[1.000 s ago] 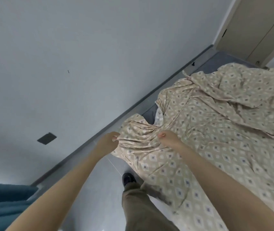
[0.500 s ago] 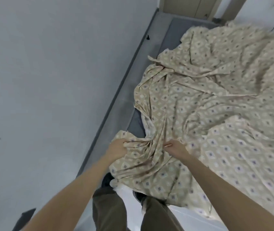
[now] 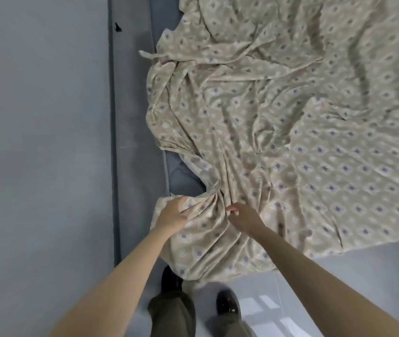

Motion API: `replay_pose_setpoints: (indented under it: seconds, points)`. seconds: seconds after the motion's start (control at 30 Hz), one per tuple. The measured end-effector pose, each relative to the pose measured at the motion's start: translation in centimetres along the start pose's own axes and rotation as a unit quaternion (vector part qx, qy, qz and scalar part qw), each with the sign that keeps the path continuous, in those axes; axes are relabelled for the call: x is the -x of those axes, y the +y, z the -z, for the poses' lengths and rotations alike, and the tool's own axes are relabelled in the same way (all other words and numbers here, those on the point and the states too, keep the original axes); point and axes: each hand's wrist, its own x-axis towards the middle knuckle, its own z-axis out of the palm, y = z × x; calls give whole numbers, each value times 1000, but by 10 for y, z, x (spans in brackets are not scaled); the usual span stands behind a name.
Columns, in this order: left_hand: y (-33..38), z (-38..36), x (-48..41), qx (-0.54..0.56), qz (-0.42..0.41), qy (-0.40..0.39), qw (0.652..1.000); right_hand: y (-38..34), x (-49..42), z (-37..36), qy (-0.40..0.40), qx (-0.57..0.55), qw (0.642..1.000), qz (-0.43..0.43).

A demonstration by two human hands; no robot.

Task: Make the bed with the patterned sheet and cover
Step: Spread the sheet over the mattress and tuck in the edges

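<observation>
Head cam: the crumpled beige fabric sheet with the diamond print sprawls over the grey mattress, one corner draping off its near edge. The left hand grips a fistful of that corner. The right hand rests just beside it on the bunched folds, fingers curled, can't tell if it's actually pinching.
</observation>
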Motion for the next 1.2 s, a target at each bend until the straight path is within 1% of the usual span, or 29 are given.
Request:
replay_pose_setpoints:
  seconds: [0.1, 0.17, 0.23, 0.3, 0.37, 0.4, 0.43, 0.5, 0.53, 0.67, 0.73, 0.77, 0.87, 1.0, 1.07, 1.13, 1.2]
  points:
    - [-24, -9, -15, -27, -32, 26, 999, 10, -11, -33, 10, 37, 999, 2]
    - [-35, -15, -30, -103, -28, 13, 994, 18, -18, -53, 13, 48, 999, 0]
    - [-43, -20, -42, -202, -27, 0, 979, 31, -24, -73, 16, 66, 998, -1]
    - [-51, -32, -49, -280, -54, 19, 958, 56, -28, -97, -5, 110, 994, 19]
    - [-57, -47, -48, -328, -68, 37, 941, 82, -28, -125, -26, 169, 984, 57]
    - [-63, -57, -49, -331, -76, 50, 939, 95, -29, -140, -14, 186, 980, 71]
    - [-71, -68, -48, -297, -87, 69, 949, 105, -31, -154, 9, 190, 979, 74]
    - [-91, -86, -46, -180, -101, 115, 972, 116, -41, -172, 48, 186, 979, 64]
    - [-97, -92, -41, -139, -106, 136, 975, 117, -45, -176, 57, 184, 979, 65]
    - [-108, -109, -16, -107, -126, 197, 966, 120, -49, -170, 58, 171, 978, 106]
    - [-109, -113, -9, -65, -125, 210, 968, 125, -48, -164, 51, 137, 983, 108]
    - [-110, -114, -7, -38, -117, 212, 969, 128, -49, -164, 62, 136, 982, 115]
    - [-115, -119, 1, 58, -99, 201, 973, 133, -49, -180, 138, 178, 966, 129]
    - [-123, -120, 13, 183, -115, 173, 961, 130, -39, -197, 246, 189, 944, 111]
    - [-131, -126, 16, 223, -126, 171, 951, 137, -40, -206, 303, 194, 922, 140]
    - [-137, -128, 15, 229, -127, 185, 947, 143, -43, -212, 351, 197, 900, 168]
    - [-146, -133, 15, 269, -123, 197, 935, 151, -44, -220, 403, 182, 871, 215]
